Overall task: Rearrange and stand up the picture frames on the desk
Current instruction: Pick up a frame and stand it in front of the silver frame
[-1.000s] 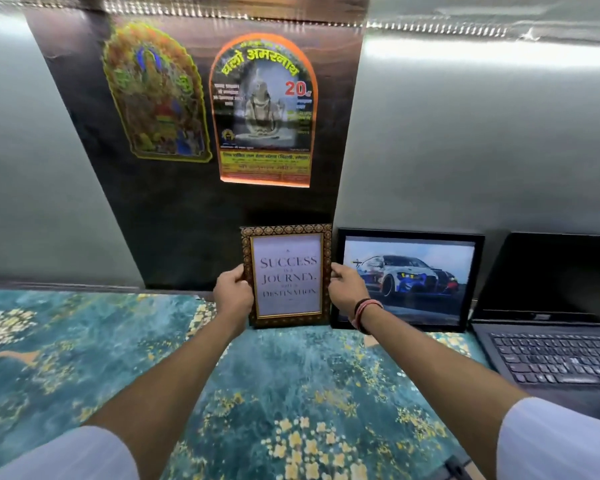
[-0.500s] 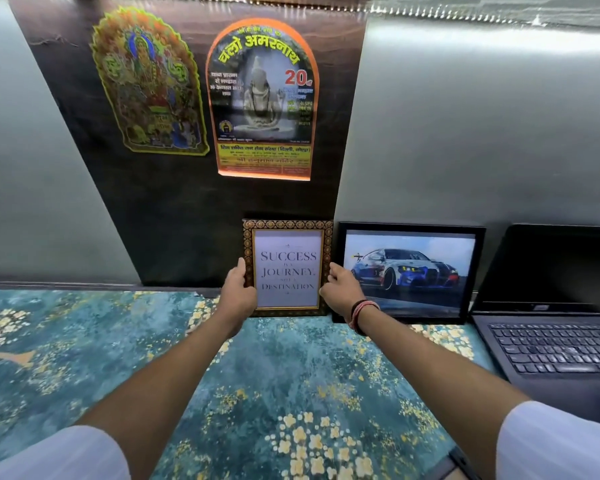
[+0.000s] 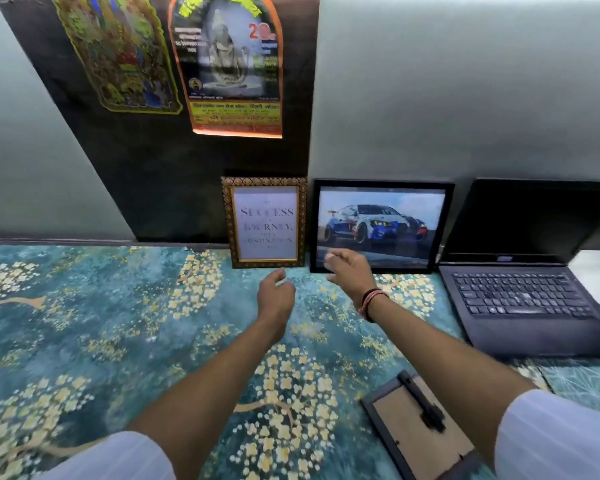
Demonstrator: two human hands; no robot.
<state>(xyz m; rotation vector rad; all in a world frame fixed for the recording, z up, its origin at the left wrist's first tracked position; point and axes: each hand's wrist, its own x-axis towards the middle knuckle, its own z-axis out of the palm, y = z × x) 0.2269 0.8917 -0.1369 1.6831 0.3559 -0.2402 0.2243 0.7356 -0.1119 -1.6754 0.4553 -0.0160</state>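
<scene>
The fingers [image 3: 333, 259] of the right hand [image 3: 349, 271] are spread loosely and hold nothing; they show just in front of the lower left corner of the black frame [image 3: 381, 226], and whether they touch its glass cannot be told because the hand is blurred. The fingers [image 3: 280, 274] of the left hand [image 3: 274, 294] are likewise open and empty, curled a little, and sit just below the bottom edge of the gold frame [image 3: 264, 222] without touching it. A red and black thread band [image 3: 371, 303] circles the right wrist, and both forearms run down toward the lower corners of the picture, ending in pale sleeves. The gold frame stands upright at the centre of the picture, its back against the dark wall panel [image 3: 160, 188], showing printed words on a pale sheet. The black frame stands just beside it to the right, upright against the grey wall, with a picture of a blue and white car. Further right an open laptop [image 3: 523, 299] sits on the desk [image 3: 84, 323], which is covered in a teal pattern with yellow blossoms. At the lower right a third frame [image 3: 413, 431] lies face down, its brown backing and black stand showing. Two arched posters [image 3: 227, 64] hang on the dark panel at the upper left.
</scene>
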